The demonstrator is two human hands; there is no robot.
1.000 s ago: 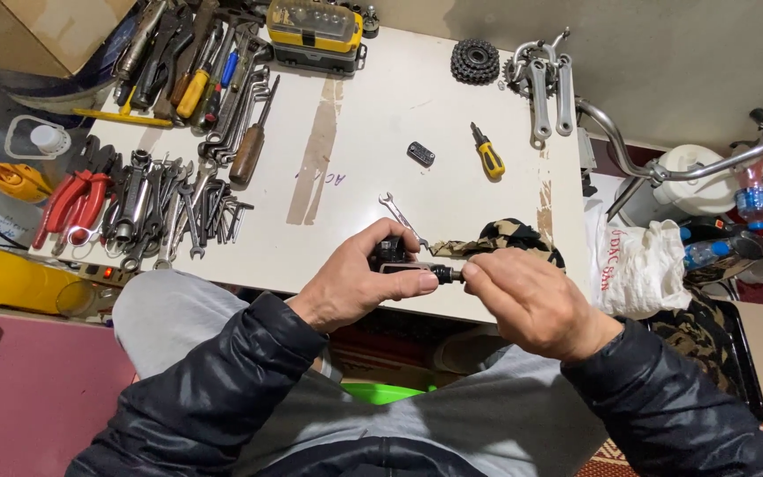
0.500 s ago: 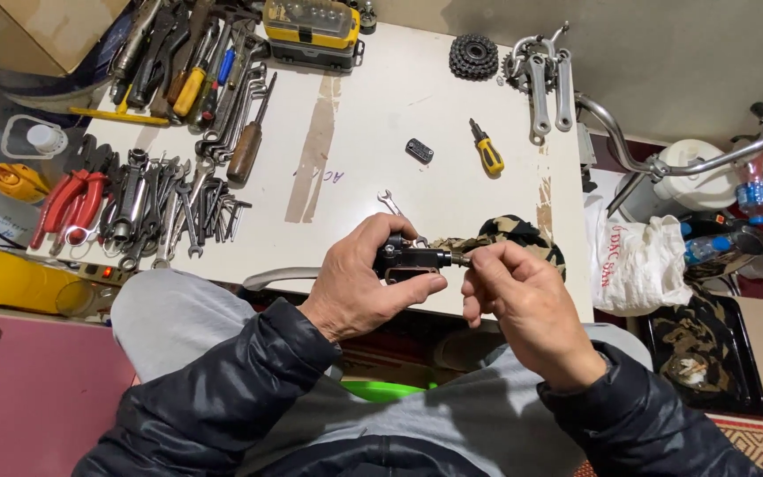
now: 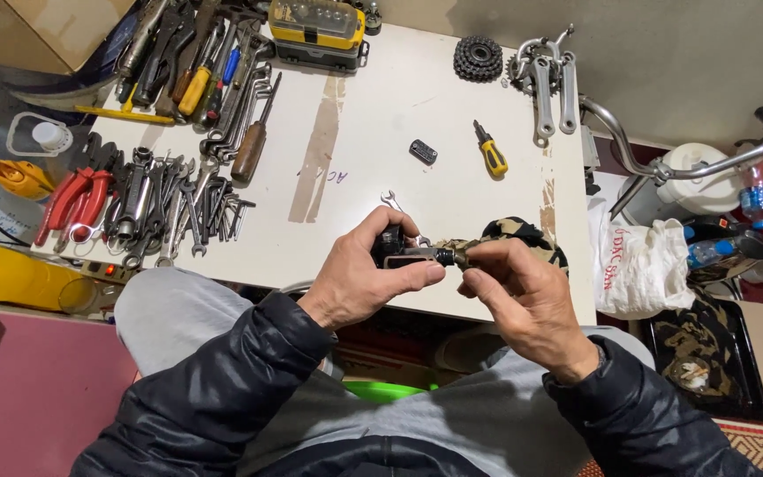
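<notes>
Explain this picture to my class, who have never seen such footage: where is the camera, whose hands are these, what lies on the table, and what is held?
The camera sits on a person's head and looks down, so both hands are that person's own. The left hand grips a small black part. The right hand pinches its dark end with the fingertips. They work at the near edge of a white table. On it lie wrenches, red pliers, a yellow screwdriver, a yellow case, a cog set, two cranks and a camouflage cloth.
</notes>
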